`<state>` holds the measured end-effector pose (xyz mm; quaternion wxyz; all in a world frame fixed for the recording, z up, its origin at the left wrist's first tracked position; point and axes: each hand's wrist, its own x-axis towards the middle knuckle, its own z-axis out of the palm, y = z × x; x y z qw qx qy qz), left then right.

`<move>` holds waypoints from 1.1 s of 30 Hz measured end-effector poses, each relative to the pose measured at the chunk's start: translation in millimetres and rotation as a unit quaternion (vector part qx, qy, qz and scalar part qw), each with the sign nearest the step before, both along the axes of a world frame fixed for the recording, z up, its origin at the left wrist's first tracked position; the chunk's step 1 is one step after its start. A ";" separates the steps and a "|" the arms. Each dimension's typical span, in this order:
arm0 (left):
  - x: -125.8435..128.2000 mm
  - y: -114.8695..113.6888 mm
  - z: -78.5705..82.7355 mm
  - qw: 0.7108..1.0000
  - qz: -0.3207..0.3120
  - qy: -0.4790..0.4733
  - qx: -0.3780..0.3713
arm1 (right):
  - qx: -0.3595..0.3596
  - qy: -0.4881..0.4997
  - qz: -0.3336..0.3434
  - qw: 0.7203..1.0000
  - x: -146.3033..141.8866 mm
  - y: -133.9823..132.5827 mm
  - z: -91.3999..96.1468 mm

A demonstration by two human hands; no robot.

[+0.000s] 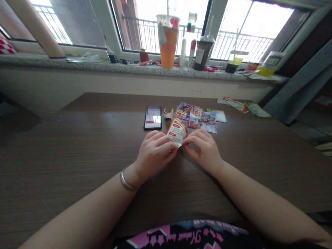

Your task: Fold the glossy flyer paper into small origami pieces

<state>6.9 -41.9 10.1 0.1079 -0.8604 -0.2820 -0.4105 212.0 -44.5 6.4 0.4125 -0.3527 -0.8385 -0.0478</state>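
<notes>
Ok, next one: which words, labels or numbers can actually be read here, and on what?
Nothing reads for certain.
On the folded leaflet in the left hand and right hand: red labels, too small.
On the leaflets on the table: price tags, blurred.
On the phone: screen blurred.
On the orange cup: label unreadable.
On the shirt: script lettering, illegible.

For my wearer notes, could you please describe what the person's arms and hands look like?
The left hand and right hand are bare and ungloved, with no sleeves showing on the forearms. A thin silver bangle circles the left wrist; the right wrist wears nothing. No rings show.
</notes>
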 end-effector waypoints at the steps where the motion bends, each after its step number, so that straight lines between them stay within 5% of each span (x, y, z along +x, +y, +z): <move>1: -0.1 -0.3 0.3 1.000 -0.001 0.001 0.000 | 0.000 -0.002 -0.004 1.000 -0.3 0.0 0.4; 16: -0.3 -0.3 0.6 1.000 0.006 0.009 -0.001 | -0.002 -0.006 0.016 1.000 2.2 2.3 0.9; 25: -1.4 4.3 -4.5 0.993 0.014 -0.098 -0.062 | -0.039 0.075 -0.033 0.996 4.2 3.0 -2.2; 33: 1.3 2.7 -8.9 0.977 -0.045 -0.170 -0.119 | -0.067 0.060 -0.054 0.994 -4.1 -2.0 -1.7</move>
